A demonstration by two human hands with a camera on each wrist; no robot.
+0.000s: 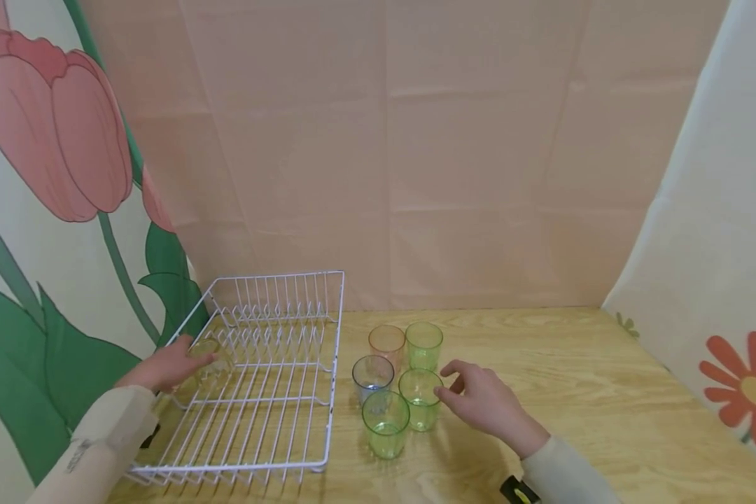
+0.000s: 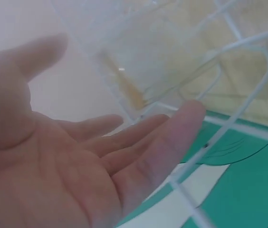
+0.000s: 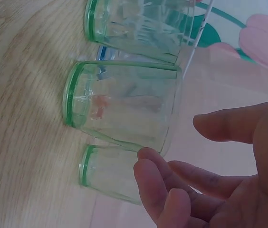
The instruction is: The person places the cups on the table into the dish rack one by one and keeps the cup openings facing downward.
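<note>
Head view: green cup [image 1: 421, 402] nearest right hand [image 1: 484, 402] stands vertical, mouth upward.

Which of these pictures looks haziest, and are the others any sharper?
Left wrist view: haziest, milky toward the top, the left hand soft-edged; right wrist view: green glass outlined more clearly, right hand dimly lit; head view: softly lit, rack wires distinct.

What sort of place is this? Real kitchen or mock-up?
Probably a mock-up, a staged kitchen-style tabletop: a wire dish rack and coloured tumblers on a wood-grain table, walled in by a creased pink backdrop and flower-printed sheets.
</note>
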